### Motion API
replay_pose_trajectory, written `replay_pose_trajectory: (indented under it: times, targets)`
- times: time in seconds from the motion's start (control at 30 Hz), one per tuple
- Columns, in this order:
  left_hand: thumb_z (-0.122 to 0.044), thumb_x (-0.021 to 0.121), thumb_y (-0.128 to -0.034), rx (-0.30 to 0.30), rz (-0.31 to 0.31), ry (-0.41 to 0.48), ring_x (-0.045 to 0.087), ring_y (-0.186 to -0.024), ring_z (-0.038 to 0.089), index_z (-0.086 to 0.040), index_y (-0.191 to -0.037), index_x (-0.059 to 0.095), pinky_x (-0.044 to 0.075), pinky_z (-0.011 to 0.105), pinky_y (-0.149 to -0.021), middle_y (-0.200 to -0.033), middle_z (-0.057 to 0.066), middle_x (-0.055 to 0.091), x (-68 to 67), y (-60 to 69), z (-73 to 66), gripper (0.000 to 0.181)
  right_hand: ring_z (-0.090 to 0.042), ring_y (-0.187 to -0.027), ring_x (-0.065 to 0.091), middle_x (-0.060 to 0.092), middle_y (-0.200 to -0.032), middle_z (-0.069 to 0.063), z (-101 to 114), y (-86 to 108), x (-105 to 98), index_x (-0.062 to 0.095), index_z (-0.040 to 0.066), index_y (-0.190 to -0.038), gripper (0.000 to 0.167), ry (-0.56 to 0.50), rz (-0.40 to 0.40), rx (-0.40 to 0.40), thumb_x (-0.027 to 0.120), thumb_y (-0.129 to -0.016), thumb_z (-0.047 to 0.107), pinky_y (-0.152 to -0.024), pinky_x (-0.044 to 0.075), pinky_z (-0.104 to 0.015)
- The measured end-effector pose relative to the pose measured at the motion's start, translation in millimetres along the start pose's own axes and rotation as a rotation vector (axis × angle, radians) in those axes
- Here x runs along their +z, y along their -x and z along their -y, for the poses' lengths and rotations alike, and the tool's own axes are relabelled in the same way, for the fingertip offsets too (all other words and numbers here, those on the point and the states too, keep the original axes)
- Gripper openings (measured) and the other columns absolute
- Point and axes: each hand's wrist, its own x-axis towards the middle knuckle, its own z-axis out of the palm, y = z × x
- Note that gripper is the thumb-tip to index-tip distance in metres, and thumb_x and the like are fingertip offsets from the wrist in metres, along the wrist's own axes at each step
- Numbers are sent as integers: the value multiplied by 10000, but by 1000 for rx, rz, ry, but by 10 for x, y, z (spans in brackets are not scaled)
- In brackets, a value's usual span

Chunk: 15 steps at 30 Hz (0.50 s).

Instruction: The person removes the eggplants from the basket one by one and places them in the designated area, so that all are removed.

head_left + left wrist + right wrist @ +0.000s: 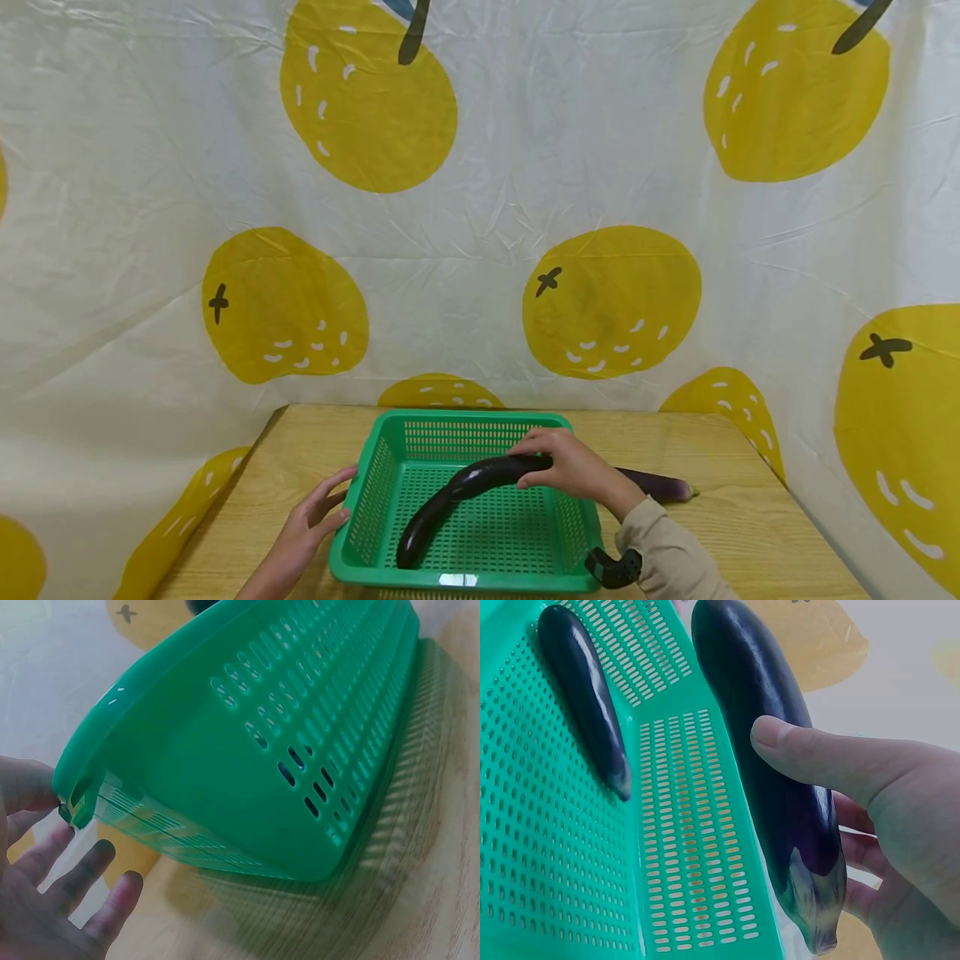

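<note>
Behind the wooden table (757,533) hung a pale curtain (480,208) printed with yellow fruit. Spread loosely, the left hand (303,523) touched the rim of the green basket (465,581); the right hand (572,467) gripped a dark eggplant (491,477) over it. A second eggplant (422,531) lay inside, a third eggplant (662,486) on the table to the right.

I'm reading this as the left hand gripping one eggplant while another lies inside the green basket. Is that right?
Not quite: it is the right hand that grips one eggplant, as the right wrist view shows. The other eggplant does lie inside the green basket.
</note>
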Motion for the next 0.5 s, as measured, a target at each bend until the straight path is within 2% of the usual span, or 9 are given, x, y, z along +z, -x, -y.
replay_pose_trajectory:
  times: [0.5]
  targets:
    - [-194,560,-1072,-24,-8,6,357,-1475,525,-94,-1593,383,515,208,-928,-1682,174,285,-6,-13,-3,560,-207,-1058,650,719,-1183,-37,1,70,-15,751,137,-1257,377,41,-14,21,798,-905,263,-865,566,-340]
